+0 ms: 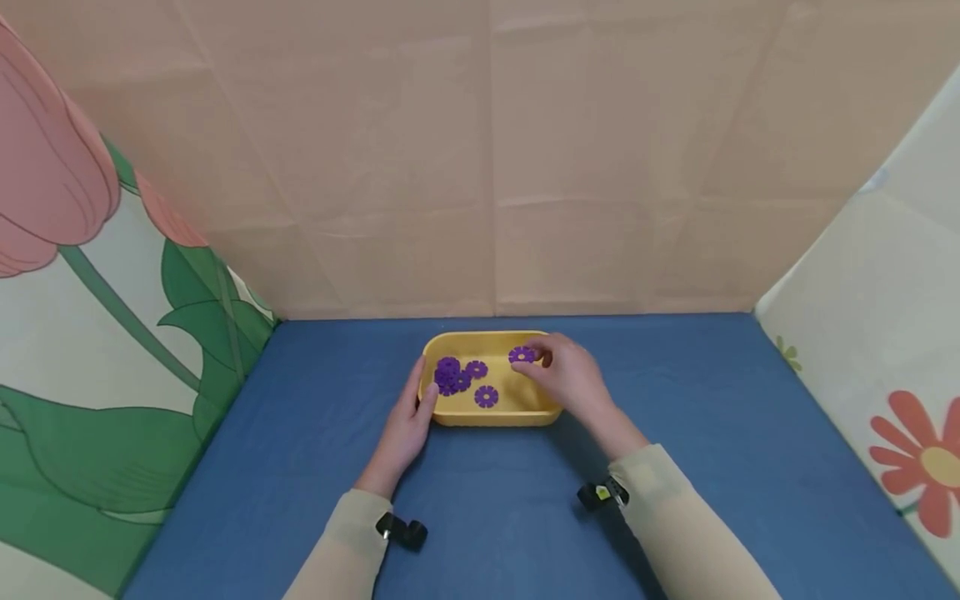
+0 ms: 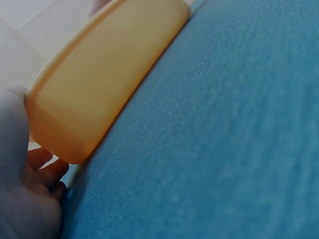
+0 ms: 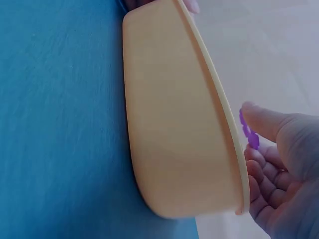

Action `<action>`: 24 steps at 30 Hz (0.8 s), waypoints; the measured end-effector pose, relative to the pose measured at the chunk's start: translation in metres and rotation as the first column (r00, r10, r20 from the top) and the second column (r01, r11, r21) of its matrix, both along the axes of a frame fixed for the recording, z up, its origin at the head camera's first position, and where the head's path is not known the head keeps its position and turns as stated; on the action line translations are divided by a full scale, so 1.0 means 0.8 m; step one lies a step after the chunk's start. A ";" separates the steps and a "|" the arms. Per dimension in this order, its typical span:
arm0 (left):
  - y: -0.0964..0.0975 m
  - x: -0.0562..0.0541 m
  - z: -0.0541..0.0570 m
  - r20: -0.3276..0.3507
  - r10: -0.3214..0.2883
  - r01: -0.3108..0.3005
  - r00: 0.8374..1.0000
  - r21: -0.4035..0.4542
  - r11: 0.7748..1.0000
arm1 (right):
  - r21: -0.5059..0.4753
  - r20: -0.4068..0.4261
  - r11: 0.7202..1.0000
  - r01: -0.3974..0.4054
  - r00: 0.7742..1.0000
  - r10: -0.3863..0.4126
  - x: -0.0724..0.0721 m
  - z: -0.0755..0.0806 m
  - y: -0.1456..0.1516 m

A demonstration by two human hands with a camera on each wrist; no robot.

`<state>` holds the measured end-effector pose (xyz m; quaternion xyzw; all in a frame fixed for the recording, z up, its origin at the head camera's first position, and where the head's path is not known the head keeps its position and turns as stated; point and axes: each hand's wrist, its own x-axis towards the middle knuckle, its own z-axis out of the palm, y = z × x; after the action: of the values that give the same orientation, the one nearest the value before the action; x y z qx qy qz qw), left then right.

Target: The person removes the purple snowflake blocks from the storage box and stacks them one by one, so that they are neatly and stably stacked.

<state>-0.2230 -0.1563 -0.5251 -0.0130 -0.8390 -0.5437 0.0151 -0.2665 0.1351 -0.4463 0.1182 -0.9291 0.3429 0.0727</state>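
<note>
A shallow yellow plastic tray (image 1: 495,419) sits on the blue cloth. My left hand (image 1: 402,427) grips its left end, thumb at the rim and fingers round the outer wall. Between thumb and fingertips, my right hand (image 1: 572,377) pinches a purple flower-shaped disc (image 1: 521,355) over the tray's right part. In the right wrist view this disc (image 3: 249,130) is seen nearly edge-on, just past the rim. Several like discs (image 1: 447,377) lie heaped at the tray's left side. One disc (image 1: 486,397) lies apart near the front, another (image 1: 476,369) beside the heap.
Blue cloth (image 1: 480,508) covers the table around the tray. A tan sheet (image 1: 487,167) rises at the back edge. Flower-printed panels stand at the left (image 1: 127,325) and right (image 1: 847,317). Small black cameras are strapped to both sleeves.
</note>
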 end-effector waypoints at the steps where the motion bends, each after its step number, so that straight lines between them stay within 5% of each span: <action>1: 0.000 0.000 0.000 0.003 0.002 -0.002 1.000 -0.001 1.000 | -0.004 -0.015 1.000 0.009 1.000 -0.009 0.002 0.000 0.004; 12: -0.001 -0.003 0.000 -0.008 0.000 0.000 1.000 0.003 1.000 | -0.093 -0.099 0.991 0.097 0.989 -0.106 0.015 -0.001 0.055; 24: -0.001 0.001 0.001 -0.014 -0.006 0.006 1.000 -0.019 1.000 | -0.155 -0.060 0.968 0.196 0.976 -0.207 0.013 -0.024 0.101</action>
<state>-0.2225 -0.1574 -0.5243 -0.0195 -0.8440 -0.5356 0.0194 -0.2559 0.2160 -0.4656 0.0304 -0.9048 0.3970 0.1509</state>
